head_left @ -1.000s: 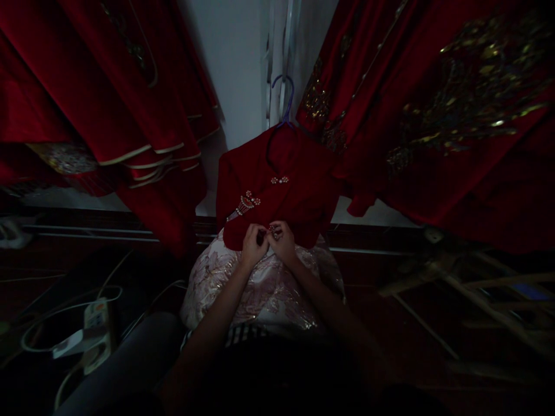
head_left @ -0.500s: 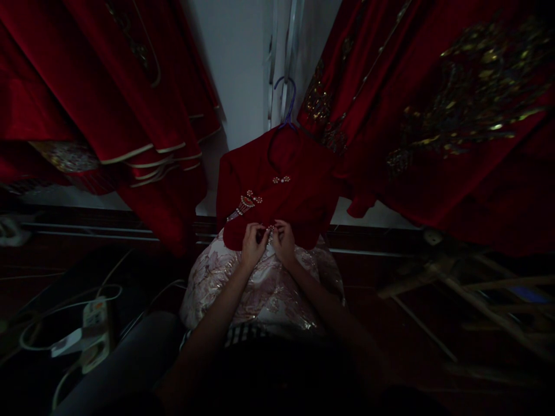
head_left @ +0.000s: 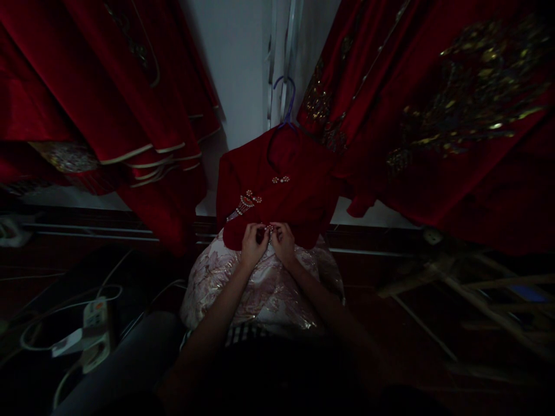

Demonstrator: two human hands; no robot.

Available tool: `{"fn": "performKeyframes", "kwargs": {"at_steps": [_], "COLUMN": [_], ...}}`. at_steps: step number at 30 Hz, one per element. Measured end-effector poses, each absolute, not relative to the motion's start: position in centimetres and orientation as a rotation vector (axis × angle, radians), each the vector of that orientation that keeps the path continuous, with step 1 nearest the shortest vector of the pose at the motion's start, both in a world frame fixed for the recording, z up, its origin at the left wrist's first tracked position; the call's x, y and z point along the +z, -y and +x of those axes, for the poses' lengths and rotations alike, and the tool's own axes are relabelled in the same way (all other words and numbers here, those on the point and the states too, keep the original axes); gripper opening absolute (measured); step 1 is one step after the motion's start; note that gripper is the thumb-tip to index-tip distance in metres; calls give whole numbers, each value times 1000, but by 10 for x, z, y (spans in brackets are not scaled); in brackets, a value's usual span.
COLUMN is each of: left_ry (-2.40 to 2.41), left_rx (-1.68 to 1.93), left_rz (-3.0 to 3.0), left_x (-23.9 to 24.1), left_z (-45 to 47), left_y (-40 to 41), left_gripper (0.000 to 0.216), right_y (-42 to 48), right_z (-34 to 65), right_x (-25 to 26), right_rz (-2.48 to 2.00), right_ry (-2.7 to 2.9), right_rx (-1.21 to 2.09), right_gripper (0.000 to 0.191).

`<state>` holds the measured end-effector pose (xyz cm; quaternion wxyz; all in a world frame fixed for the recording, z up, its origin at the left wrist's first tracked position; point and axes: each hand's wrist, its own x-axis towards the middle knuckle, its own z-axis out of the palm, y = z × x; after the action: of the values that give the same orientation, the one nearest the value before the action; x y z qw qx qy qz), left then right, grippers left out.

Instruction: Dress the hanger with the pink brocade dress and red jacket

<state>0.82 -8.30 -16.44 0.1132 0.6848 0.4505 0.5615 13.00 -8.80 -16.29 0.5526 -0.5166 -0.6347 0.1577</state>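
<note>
Dim room: my left grip [head_left: 254, 245] and right grip [head_left: 283, 245] are side by side, fingertips nearly closed, pinching small beads [head_left: 270, 229] between them. The beads are at the lower edge of a red jacket [head_left: 299, 199] on a purple hanger [head_left: 290, 104], above pale patterned cloth [head_left: 264, 289].

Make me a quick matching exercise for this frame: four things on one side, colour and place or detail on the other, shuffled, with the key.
Things:
1. hanger
2. jacket
3. power strip
4. patterned fabric

Descriptions:
A. pale, with shiny highlights
B. off-white, lower left of the view
C. purple
D. red, with beaded ornaments

Pairs: 1-C, 2-D, 3-B, 4-A
</note>
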Motion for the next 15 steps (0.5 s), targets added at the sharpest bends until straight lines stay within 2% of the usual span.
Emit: {"fn": "performKeyframes", "kwargs": {"at_steps": [15], "left_ry": [-1259], "left_rx": [1624], "left_rz": [1990], "left_x": [-168], "left_z": [5], "left_y": [80], "left_gripper": [14], "right_y": [85], "right_z": [130], "right_x": [-169], "right_rz": [-1211], "right_ry": [1478], "right_rx": [360], "right_gripper": [21]}}
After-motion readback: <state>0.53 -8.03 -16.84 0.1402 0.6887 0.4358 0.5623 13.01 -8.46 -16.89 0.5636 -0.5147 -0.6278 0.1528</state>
